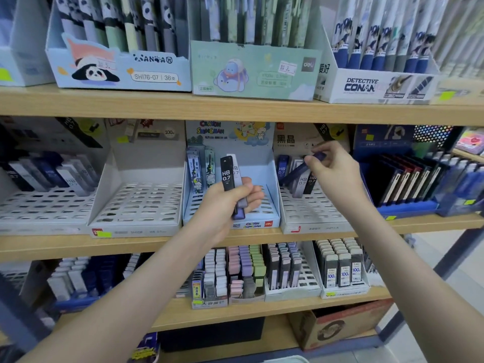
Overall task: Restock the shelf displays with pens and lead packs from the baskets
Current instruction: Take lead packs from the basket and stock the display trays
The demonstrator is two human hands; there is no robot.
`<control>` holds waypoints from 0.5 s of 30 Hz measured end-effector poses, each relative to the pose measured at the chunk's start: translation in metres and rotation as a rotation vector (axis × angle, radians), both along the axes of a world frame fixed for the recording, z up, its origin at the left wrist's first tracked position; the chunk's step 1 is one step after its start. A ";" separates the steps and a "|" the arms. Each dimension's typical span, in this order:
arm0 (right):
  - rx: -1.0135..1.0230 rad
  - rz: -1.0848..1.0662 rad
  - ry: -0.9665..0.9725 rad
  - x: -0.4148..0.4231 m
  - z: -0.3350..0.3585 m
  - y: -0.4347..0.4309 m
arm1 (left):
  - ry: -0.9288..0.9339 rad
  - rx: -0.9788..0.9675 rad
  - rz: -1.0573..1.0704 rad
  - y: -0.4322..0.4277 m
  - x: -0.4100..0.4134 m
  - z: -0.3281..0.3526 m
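My left hand grips a small bunch of lead packs, a black one marked HB 0.7 in front, a white one behind it and a purple end showing below my fingers. It hovers in front of the blue Crayon Shin-chan display on the middle shelf. My right hand pinches a dark blue lead pack, tilted, over the grey slotted display to the right, where a few packs stand at the back.
An empty grey slotted display stands left of the blue one. Pen boxes fill the top shelf. Lead pack trays line the lower shelf. A cardboard box sits at the bottom right. No basket is in view.
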State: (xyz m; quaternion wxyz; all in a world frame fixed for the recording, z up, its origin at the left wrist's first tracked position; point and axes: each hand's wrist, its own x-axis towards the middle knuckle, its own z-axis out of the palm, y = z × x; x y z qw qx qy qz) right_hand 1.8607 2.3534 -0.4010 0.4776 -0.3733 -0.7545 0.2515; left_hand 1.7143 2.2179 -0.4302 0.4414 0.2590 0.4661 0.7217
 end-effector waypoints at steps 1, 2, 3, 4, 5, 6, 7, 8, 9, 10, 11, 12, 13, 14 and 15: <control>0.021 -0.015 -0.043 -0.004 0.000 0.001 | -0.011 0.001 0.000 0.000 -0.001 -0.001; 0.034 -0.017 -0.083 -0.009 -0.001 0.001 | -0.019 0.004 -0.001 0.000 -0.002 -0.002; 0.042 -0.007 -0.120 -0.012 -0.001 0.002 | -0.026 0.008 -0.003 0.000 -0.003 -0.002; 0.052 0.008 -0.155 -0.016 -0.002 0.003 | -0.030 0.010 -0.002 0.001 -0.004 -0.003; 0.075 0.021 -0.191 -0.018 -0.003 0.003 | -0.033 0.014 -0.004 0.001 -0.004 -0.003; 0.110 0.030 -0.224 -0.020 -0.005 0.004 | -0.033 0.018 -0.006 0.001 -0.005 -0.003; 0.154 0.035 -0.257 -0.021 -0.006 0.005 | -0.031 0.020 -0.010 0.001 -0.005 -0.003; 0.193 0.030 -0.291 -0.022 -0.007 0.008 | -0.030 0.023 -0.014 0.001 -0.006 -0.003; 0.222 0.012 -0.325 -0.022 -0.008 0.009 | -0.030 0.026 -0.017 0.000 -0.006 -0.002; 0.224 -0.013 -0.355 -0.022 -0.007 0.011 | -0.033 0.031 -0.019 0.000 -0.006 -0.001; 0.201 -0.030 -0.374 -0.022 -0.006 0.013 | -0.033 0.036 -0.020 0.000 -0.006 -0.001; 0.152 -0.030 -0.373 -0.021 -0.005 0.015 | -0.032 0.040 -0.020 0.000 -0.007 0.000; 0.095 -0.018 -0.350 -0.020 -0.004 0.016 | -0.031 0.043 -0.020 0.000 -0.007 0.000; 0.034 -0.007 -0.314 -0.019 -0.003 0.017 | -0.028 0.046 -0.021 0.000 -0.008 0.000; -0.015 -0.001 -0.284 -0.018 -0.002 0.019 | -0.023 0.049 -0.025 0.000 -0.008 0.000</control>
